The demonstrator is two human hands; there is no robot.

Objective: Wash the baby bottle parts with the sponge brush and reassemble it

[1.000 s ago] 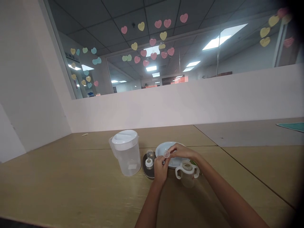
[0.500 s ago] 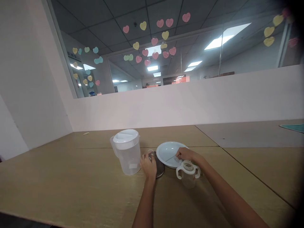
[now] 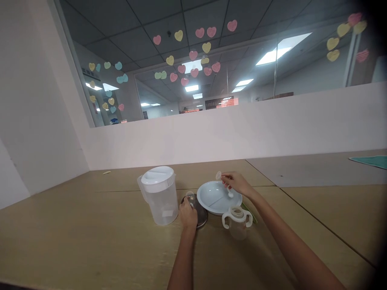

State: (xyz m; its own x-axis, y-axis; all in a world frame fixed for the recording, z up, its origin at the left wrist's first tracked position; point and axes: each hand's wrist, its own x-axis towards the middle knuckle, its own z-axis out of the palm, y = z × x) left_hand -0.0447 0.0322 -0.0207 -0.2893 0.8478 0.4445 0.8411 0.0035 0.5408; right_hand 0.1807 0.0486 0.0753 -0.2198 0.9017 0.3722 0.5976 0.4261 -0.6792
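Observation:
My right hand (image 3: 236, 183) is closed in a pinch above the pale blue plate (image 3: 207, 201). It holds a small drinking straw piece with a translucent round end (image 3: 218, 175) and a white rounded tip (image 3: 230, 193) hanging below the fingers. My left hand (image 3: 188, 215) is closed around a clear domed bottle cap (image 3: 190, 196) over a dark round metal lid or tray (image 3: 203, 215). A clear baby bottle with two white handles (image 3: 237, 221) stands upright and open at the top, in front of the plate. Thin lines cross the plate's inside.
A translucent lidded pitcher (image 3: 163, 197) stands left of my left hand. Something long and green (image 3: 249, 212) lies partly under the plate's right side. A teal mat or cloth (image 3: 370, 162) lies at the far right. Behind the table (image 3: 90, 237) rises a white wall (image 3: 211, 139) with a window.
My right hand has lifted up from the plate, bringing the straw piece into sight. My left hand stays by the dark lid, the clear cap still in its fingers. The view has shifted slightly.

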